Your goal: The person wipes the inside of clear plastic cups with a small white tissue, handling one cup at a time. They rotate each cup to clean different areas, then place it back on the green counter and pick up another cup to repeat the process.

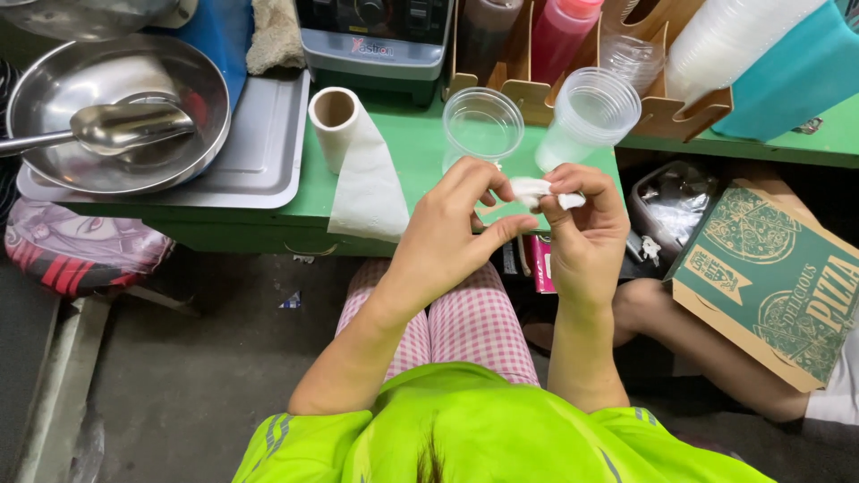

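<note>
Both my hands are raised in front of me, over my lap in pink checked trousers. My left hand (pixel 445 234) and my right hand (pixel 586 234) pinch a small crumpled piece of white tissue (pixel 534 190) between their fingertips. Just beyond the hands, on the green table (pixel 407 143), stand a clear plastic cup (pixel 482 125) and a tilted clear plastic cup (pixel 586 116). A roll of white tissue (pixel 344 134) lies on its side to the left, with a sheet hanging over the table edge.
A steel bowl (pixel 112 112) with a metal scoop (pixel 116 127) sits on a steel tray (pixel 255 152) at the left. A blender base (pixel 376 45), bottles and stacked cups in a wooden rack (pixel 667 112) line the back. A cardboard pizza box (pixel 774 282) and another person's leg (pixel 707 349) are at right.
</note>
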